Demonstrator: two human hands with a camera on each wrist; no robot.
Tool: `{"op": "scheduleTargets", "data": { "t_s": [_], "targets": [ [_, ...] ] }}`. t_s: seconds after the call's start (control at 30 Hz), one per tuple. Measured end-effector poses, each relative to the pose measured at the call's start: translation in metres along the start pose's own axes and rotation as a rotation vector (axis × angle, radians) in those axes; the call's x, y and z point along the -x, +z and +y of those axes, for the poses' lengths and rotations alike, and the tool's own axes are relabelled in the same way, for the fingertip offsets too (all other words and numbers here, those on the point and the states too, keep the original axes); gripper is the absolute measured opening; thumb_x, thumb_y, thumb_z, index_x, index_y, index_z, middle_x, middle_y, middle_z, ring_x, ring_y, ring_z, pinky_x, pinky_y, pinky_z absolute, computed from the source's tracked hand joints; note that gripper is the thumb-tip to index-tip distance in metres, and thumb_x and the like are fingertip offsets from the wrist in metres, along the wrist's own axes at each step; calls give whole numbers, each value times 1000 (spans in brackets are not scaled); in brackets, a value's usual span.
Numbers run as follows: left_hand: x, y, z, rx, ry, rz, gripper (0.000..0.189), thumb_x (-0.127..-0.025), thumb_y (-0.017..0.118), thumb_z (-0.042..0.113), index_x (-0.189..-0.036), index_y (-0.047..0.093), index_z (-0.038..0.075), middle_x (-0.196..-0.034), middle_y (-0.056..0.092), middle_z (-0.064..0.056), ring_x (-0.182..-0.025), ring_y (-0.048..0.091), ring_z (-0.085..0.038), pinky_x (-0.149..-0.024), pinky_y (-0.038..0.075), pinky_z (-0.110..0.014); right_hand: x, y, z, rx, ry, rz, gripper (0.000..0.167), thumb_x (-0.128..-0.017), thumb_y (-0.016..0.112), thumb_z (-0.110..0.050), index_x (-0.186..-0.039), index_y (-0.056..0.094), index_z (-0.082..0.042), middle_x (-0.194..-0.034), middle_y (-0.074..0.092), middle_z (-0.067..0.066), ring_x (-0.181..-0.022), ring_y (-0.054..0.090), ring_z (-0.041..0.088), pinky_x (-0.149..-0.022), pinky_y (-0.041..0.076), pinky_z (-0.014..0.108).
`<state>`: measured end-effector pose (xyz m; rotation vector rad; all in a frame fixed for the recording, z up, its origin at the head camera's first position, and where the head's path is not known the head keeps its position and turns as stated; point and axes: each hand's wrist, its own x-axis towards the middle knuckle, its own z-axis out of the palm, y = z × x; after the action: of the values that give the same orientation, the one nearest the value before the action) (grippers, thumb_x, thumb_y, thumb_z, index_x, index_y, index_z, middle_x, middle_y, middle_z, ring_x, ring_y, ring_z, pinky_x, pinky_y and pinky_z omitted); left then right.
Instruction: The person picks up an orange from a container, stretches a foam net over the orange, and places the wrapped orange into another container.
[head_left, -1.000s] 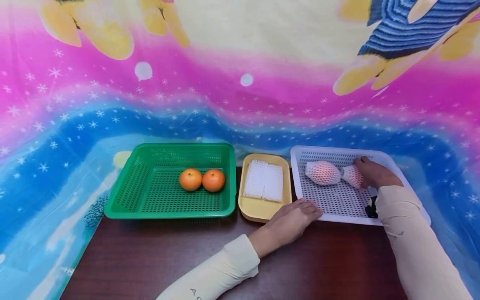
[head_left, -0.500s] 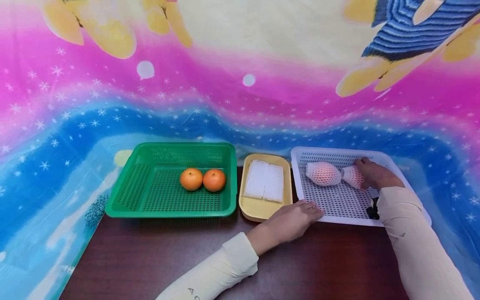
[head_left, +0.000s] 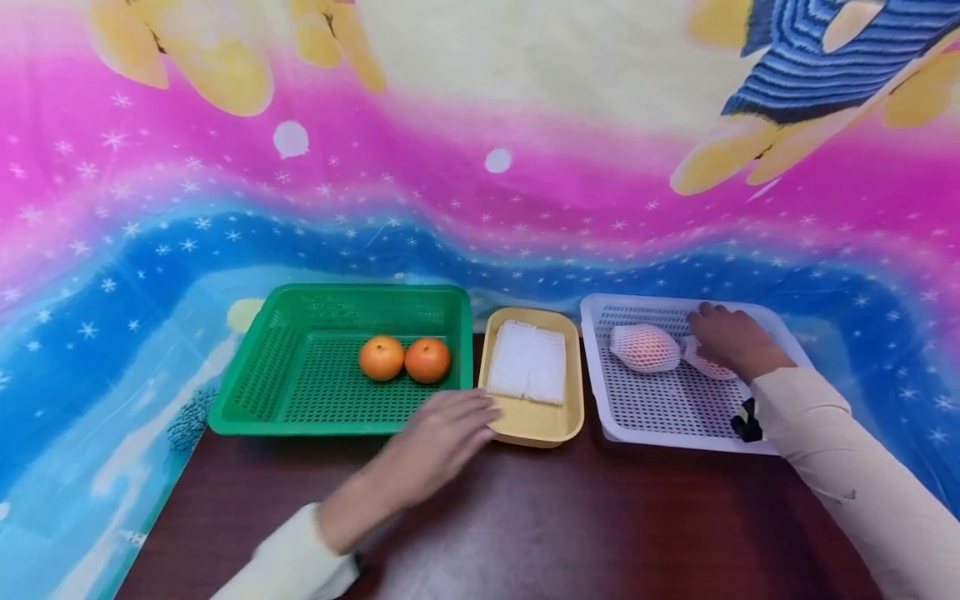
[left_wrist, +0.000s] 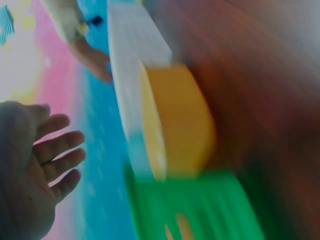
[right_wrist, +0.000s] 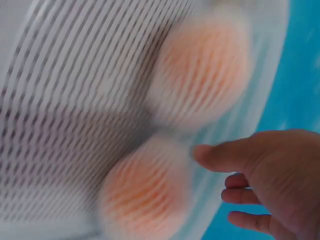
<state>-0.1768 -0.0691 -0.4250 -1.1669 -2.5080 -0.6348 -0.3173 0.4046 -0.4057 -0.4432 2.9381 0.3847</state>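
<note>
My left hand [head_left: 435, 442] is in the air by the front corners of the green basket [head_left: 300, 430] and the yellow tray [head_left: 536, 432]; the left wrist view shows its fingers spread and holding nothing. Two oranges [head_left: 381, 358] sit side by side in the green basket. White foam net sleeves [head_left: 527, 362] lie flat in the yellow tray. Over the white basket [head_left: 645, 433], my right hand [head_left: 735, 337] is just above one net-wrapped fruit [right_wrist: 145, 195]. Its fingers are clear of that fruit in the right wrist view. Another net-wrapped fruit [head_left: 645, 347] lies to the left.
The containers stand in a row along the back of a dark brown table [head_left: 525, 517]. Behind them hangs a colourful printed cloth [head_left: 480, 208]. A small black device [head_left: 747, 421] sits at my right wrist.
My left hand has left the white basket's front rim and moved left. My right hand has let go of the right-hand wrapped fruit and shifted slightly up and left.
</note>
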Motion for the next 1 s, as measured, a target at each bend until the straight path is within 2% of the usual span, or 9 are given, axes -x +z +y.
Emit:
{"op": "scheduleTargets", "data": {
  "t_s": [0.13,0.2,0.27,0.33,0.43,0.57,0.7,0.87,1.0],
  "targets": [
    [72,-39,-38,9,-211,159,34,-98,68,16,-132,69,13,-135,69,-6,-132,60,-31,-115,44,-47,-17,-33,-54,-107,-98,126,34,-95,66,-8,-125,63,8,-116,66,25,-101,67,39,-84,60,56],
    [106,-58,-56,9,-326,191,40,-99,67,13,-139,64,16,-140,66,-8,-136,56,-32,-121,38,-46,-26,-49,-87,-197,-158,165,28,-97,64,-10,-122,66,3,-111,70,18,-95,68,31,-82,61,49],
    [135,-75,-73,-16,-406,207,47,-99,66,12,-145,59,18,-146,61,-12,-143,49,-30,-127,30,-42,-36,-63,-122,-258,-232,203,20,-99,62,-12,-114,69,-2,-104,72,11,-87,69,23,-78,62,42],
    [158,-87,-91,-50,-439,211,52,-99,66,11,-149,54,20,-149,57,-15,-149,42,-21,-130,20,-32,-48,-77,-157,-311,-304,220,18,-101,61,-15,-113,71,-7,-100,73,5,-82,66,16,-74,61,34],
    [183,-99,-114,-128,-407,198,56,-95,70,8,-149,55,17,-147,56,-21,-153,29,-5,-130,12,-23,-72,-96,-208,-349,-442,193,22,-103,60,-22,-118,71,-10,-107,73,3,-88,67,14,-79,60,31],
    [200,-103,-133,-201,-349,155,57,-92,74,6,-146,57,11,-145,56,-25,-152,20,4,-130,7,-21,-104,-122,-276,-381,-523,6,52,-101,64,-39,-143,55,-10,-144,58,6,-127,60,20,-108,52,37],
    [203,-100,-142,-227,-329,141,56,-88,74,0,-142,60,8,-140,60,-25,-151,25,0,-129,9,-21,-127,-135,-330,-420,-483,-149,84,-96,70,-45,-161,28,-13,-168,29,8,-153,35,24,-124,36,41],
    [202,-99,-144,-232,-309,160,58,-80,78,-6,-136,64,4,-133,65,-24,-147,35,-5,-126,13,-17,-146,-133,-378,-330,-470,-240,94,-96,72,-41,-166,14,-14,-173,16,8,-158,23,24,-126,32,42],
    [195,-94,-140,-206,-304,163,58,-81,78,-5,-136,64,5,-134,66,-22,-144,43,-10,-121,19,-12,-152,-128,-395,-285,-451,-259,96,-95,74,-38,-166,15,-15,-171,21,7,-155,29,23,-121,39,42]
  ]
}}
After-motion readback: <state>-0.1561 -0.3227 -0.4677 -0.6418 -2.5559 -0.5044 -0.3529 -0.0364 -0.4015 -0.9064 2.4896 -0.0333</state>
